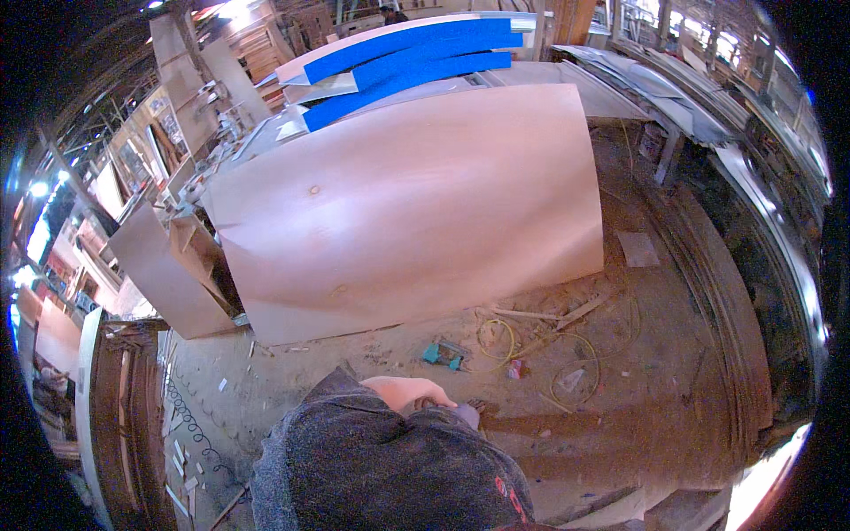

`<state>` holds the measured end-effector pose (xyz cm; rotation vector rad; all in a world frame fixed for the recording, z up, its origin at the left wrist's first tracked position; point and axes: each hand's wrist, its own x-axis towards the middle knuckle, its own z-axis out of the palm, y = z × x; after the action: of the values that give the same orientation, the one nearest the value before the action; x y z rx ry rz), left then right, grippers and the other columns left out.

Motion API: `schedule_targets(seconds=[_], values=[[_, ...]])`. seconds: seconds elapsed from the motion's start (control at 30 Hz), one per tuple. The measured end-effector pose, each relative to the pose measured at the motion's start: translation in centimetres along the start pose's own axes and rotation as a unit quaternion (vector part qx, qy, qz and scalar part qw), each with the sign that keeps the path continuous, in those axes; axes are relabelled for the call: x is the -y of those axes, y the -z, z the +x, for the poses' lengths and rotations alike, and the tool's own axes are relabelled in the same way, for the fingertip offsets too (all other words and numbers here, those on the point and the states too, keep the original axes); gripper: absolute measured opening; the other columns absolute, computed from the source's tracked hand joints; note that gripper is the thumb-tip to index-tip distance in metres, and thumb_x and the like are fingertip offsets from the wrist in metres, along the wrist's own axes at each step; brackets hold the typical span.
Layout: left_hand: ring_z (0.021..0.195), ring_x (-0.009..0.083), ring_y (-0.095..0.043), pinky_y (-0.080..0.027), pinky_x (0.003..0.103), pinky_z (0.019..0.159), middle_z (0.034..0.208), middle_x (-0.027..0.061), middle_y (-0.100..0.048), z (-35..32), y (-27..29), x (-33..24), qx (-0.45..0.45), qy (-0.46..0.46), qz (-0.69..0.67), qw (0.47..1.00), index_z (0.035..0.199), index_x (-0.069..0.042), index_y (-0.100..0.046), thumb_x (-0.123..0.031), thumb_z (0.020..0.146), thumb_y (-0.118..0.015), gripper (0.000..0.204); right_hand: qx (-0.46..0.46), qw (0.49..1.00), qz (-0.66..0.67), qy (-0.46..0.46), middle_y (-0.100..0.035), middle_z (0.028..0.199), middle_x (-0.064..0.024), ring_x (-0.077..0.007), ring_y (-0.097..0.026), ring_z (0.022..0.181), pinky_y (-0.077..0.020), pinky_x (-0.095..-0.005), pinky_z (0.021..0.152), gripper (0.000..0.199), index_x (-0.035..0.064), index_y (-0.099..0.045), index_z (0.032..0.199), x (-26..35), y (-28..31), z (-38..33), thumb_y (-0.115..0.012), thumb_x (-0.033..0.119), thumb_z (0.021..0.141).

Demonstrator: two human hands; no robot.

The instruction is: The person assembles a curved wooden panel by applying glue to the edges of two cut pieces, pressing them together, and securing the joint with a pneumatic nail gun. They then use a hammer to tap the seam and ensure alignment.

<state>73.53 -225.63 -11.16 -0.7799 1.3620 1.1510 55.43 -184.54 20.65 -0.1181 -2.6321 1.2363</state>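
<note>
**One hand at the chest, a broad plywood sheet ahead**

A single hand (409, 391) showed at the lower middle of the view, emerging above a dark grey sleeve (372, 460). Which hand it was could not be told for sure; it looked like the left, curled over something small and dark, but the object was too hidden by the sleeve to name, so the grip itself could not be judged. The other hand was out of sight.

Nearest to the hand, across a strip of dusty floor (673, 389), lay a large plywood sheet (407, 212), pale and bare, resting on a low support with its near edge overhanging. Blue-filmed panels (416, 62) were stacked behind it, well apart from the hand. A small teal tool (441, 354) and a loop of yellow cord (498, 336) lay on the floor between hand and sheet, among wood offcuts (549, 314).

The sheet would likely handle as stiff but whippy: thin for its span, awkward more than heavy, with edges prone to splinter. Taking it at two opposite long edges, hands set wide, seemed the soundest hold.
</note>
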Motion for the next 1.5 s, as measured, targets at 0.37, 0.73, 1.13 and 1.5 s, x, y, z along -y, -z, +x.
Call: schedule_targets(seconds=[0.37,0.73,1.13,1.5], values=[[0.105,0.0329,-0.064,-0.05,0.052,0.089,0.119,0.0134,-0.067,0.3,0.4,-5.9,-0.085,0.011,0.07,0.994,0.113,-0.007,-0.07,-0.073,0.082,-0.057,0.074,-0.069,0.994,-0.014,-0.088,-0.061,0.128,-0.0104,-0.0215,-0.06,0.114,-0.0453,-0.0359,0.099,0.055,0.0018,-0.055,0.132,-4.7,6.2,-0.5,-0.074,0.006,0.08],[0.073,0.0225,-0.069,-0.054,0.037,0.07,0.081,0.0135,-0.073,7.6,-1.1,-34.7,-0.108,-0.244,0.524,0.809,0.099,-0.001,-0.074,-0.054,0.083,-0.069,0.055,-0.389,0.775,-0.088,-0.491,-0.062,0.127,-0.0105,-0.0219,-0.06,0.113,-0.0455,-0.0361,0.098,0.054,0.0012,-0.057,0.131,-3.8,18.3,-22.2,-0.074,0.004,0.08],[0.069,0.0145,-0.066,-0.052,0.031,0.066,0.077,0.0088,-0.071,7.7,-21.9,-53.9,0.128,-0.393,0.611,0.675,0.088,0.006,-0.07,-0.04,0.084,-0.076,0.046,-0.482,0.535,-0.113,-0.685,-0.067,0.116,-0.0102,-0.022,-0.063,0.108,-0.048,-0.0362,0.095,0.063,0.0005,-0.057,0.125,8.4,8.9,-35.0,-0.085,0.012,0.069],[0.091,0.0306,-0.062,-0.05,0.04,0.083,0.095,0.012,-0.064,1.1,-43.7,-49.1,0.123,-0.724,0.526,0.429,0.101,-0.002,-0.065,-0.024,0.081,-0.077,0.032,-0.446,0.594,-0.123,-0.658,-0.07,0.109,-0.0132,-0.0262,-0.067,0.105,-0.051,-0.0377,0.092,0.057,0.0025,-0.063,0.118,-1.5,16.5,-33.2,-0.085,0.028,0.072]])
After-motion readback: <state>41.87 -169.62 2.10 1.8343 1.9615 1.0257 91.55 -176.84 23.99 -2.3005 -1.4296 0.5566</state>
